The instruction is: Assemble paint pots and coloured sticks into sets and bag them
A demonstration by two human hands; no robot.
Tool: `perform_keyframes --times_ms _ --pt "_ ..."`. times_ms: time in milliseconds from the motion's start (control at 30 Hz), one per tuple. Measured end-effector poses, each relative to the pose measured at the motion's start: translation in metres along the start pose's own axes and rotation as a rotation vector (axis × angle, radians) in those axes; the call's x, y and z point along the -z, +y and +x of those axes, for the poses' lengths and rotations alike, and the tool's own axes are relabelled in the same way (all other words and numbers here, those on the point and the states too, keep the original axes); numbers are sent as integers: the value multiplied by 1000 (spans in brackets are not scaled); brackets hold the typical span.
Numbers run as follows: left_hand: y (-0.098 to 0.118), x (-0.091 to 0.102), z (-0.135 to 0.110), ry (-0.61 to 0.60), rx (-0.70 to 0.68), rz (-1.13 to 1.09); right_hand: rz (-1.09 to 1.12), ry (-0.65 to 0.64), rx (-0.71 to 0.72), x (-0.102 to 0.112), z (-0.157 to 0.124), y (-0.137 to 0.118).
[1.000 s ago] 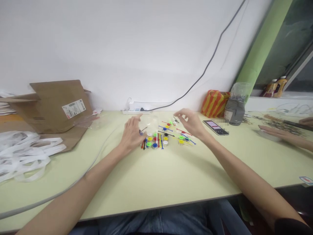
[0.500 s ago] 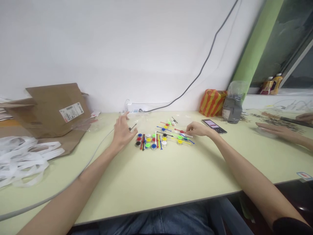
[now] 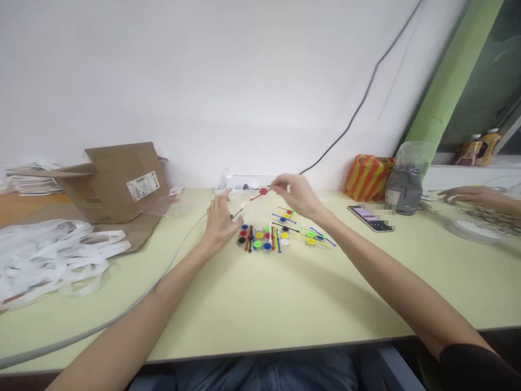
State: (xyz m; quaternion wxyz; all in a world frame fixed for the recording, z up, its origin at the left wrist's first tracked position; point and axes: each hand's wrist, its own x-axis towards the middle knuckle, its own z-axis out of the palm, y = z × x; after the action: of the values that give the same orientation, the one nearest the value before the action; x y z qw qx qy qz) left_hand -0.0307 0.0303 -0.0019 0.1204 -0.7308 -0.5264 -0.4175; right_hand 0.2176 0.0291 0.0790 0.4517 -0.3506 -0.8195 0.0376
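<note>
Small coloured plastic discs and thin sticks (image 3: 268,238) lie in a cluster on the pale yellow table (image 3: 260,304). My right hand (image 3: 295,194) is raised above them, pinching a red disc on a thin stick (image 3: 260,193) that points left. My left hand (image 3: 220,220) hovers just left of the cluster, fingers curled around a thin dark stick (image 3: 236,214); a clear plastic bag may be between the hands, but it is hard to make out.
An opened cardboard box (image 3: 118,182) and a heap of white plastic strips (image 3: 49,255) lie at the left. A power strip (image 3: 244,183), striped bag (image 3: 368,176), grey packet (image 3: 404,187) and phone (image 3: 372,218) stand behind. Another person's hand (image 3: 468,194) works at the far right.
My right hand has picked a red disc-and-stick piece off the table and lifted it up and left towards my left hand. My left hand stayed beside the cluster. The camera shifted slightly.
</note>
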Motion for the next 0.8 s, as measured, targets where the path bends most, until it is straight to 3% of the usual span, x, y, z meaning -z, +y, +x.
perform_keyframes --times_ms 100,200,300,367,500,600,700,800 --pt "-3 -2 1 22 26 -44 151 -133 23 -29 17 -9" --pt "-11 -8 2 60 87 -108 273 -154 19 -37 20 -3" --pt "-18 -12 3 82 140 -167 188 -81 -8 -18 8 17" --pt "-21 -14 4 95 178 -200 59 -108 -58 5 -6 38" --pt "-22 -14 4 98 216 -219 -141 -486 -227 53 -43 83" --pt "-22 -14 4 90 207 -212 -222 -702 -382 75 -70 109" --pt "-23 -15 3 87 202 -210 -140 -826 -454 83 -88 125" --pt "-24 -16 1 83 206 -202 -93 -827 -474 83 -91 134"
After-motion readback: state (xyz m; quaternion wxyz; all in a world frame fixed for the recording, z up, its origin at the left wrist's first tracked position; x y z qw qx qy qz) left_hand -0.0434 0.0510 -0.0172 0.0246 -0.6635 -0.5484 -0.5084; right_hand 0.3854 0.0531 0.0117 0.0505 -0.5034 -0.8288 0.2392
